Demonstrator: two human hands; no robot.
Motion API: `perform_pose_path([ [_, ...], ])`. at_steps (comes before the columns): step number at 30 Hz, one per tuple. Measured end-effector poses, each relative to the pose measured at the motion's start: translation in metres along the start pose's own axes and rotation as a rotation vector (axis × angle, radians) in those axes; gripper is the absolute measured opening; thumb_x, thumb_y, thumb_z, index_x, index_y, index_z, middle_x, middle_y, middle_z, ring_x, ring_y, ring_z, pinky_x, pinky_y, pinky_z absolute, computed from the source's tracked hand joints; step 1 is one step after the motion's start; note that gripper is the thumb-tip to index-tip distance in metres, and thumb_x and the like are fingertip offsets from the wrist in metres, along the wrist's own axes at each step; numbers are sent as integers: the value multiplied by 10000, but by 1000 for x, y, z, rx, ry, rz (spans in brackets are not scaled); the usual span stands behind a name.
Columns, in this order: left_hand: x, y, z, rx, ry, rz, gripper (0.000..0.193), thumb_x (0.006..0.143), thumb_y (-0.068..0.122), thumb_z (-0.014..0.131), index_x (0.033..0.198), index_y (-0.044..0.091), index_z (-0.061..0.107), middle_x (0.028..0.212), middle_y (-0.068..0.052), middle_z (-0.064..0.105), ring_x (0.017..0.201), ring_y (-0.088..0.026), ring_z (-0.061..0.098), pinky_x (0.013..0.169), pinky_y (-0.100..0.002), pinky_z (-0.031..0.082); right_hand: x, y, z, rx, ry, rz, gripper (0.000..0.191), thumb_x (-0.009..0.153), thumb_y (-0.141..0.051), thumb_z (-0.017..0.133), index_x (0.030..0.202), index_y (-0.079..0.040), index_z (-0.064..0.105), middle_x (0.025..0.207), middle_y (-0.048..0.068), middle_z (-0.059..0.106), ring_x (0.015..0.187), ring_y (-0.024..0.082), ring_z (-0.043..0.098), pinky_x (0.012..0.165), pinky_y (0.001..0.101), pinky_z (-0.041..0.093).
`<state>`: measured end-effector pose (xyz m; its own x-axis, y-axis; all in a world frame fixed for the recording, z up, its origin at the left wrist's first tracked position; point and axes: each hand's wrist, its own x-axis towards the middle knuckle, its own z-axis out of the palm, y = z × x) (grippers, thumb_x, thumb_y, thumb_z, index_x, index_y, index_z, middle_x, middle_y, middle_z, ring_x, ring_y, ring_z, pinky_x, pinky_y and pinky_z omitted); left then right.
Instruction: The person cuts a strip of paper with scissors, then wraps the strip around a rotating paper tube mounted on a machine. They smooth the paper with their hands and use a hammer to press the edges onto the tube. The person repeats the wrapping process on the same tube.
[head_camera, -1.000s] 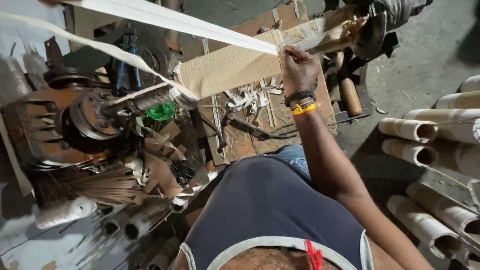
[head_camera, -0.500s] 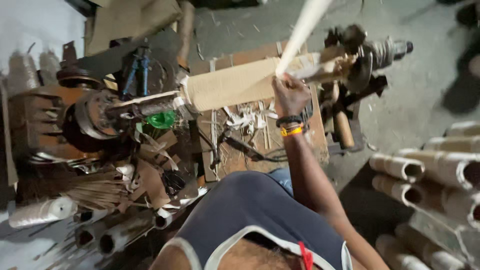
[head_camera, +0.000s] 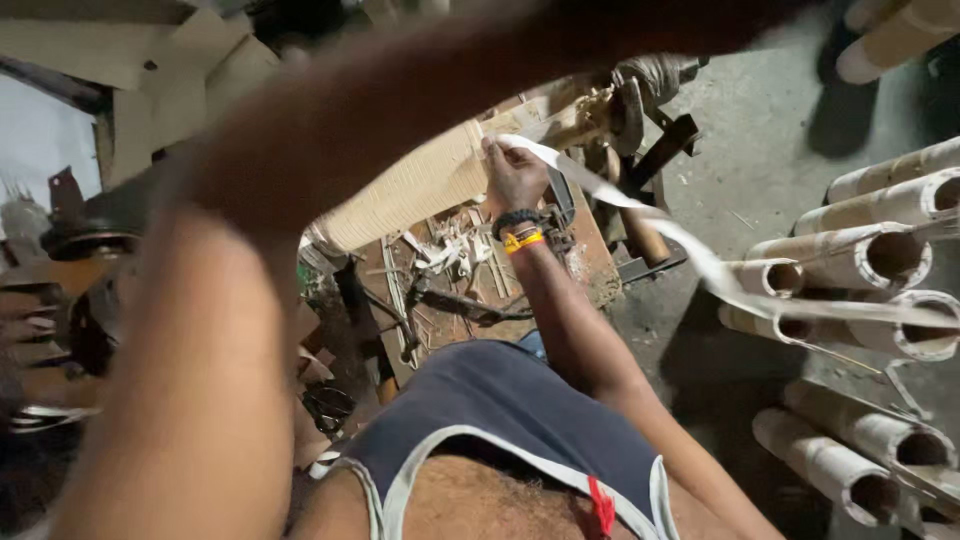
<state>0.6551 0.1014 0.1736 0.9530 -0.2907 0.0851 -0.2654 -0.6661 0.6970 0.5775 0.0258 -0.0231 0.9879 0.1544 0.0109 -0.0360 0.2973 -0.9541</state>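
At the bottom of the frame was the person's own chest in a dark sleeveless shirt (head_camera: 500, 400) with pale edging. A big blurred left arm (head_camera: 200, 330) crossed the left half of the picture from the lower left up to the top; its hand was out of view, so I cannot tell how it was held.

In the middle, the right arm reached up to the right hand (head_camera: 515, 175), which wore a black band and a yellow band on the wrist. Its fingers were pressed together, pinching the end of a white strip (head_camera: 700, 260) just where it touched a tan cardboard tube (head_camera: 410, 190). This tube lay tilted, left end lower, above a wooden bench (head_camera: 560, 260) covered with white scraps (head_camera: 450, 250). The strip ran from the hand down to the right edge of the frame, passing over a pile of about 6 brown paper tubes (head_camera: 860, 260) on the concrete floor (head_camera: 760, 130).

In my judgement the step in hand was fixing or guiding the strip onto the tube. The next move would call for steady tension on the strip and keeping it flat against the tube.

Farther, in the upper centre, stood a metal machine part (head_camera: 640, 90) at the right end of the tube.
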Motion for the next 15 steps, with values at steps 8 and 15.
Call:
perform_pose_path([
  [8,-161,-128,90,213,408,-111,109,937,129,775,1025,72,808,1016,-125,679,987,-332,685,894,-438,546,-20,-2,7,85,18,189,186,893,-127,822,986,31,789,873,38,746,729,94,625,636,246,502],
  [15,-152,-127,88,-245,342,-380,263,883,325,826,1008,101,770,1133,-94,641,1048,-224,686,963,-393,554,-24,-16,16,-171,46,28,223,910,-185,806,961,31,792,822,15,765,710,56,613,653,223,505],
])
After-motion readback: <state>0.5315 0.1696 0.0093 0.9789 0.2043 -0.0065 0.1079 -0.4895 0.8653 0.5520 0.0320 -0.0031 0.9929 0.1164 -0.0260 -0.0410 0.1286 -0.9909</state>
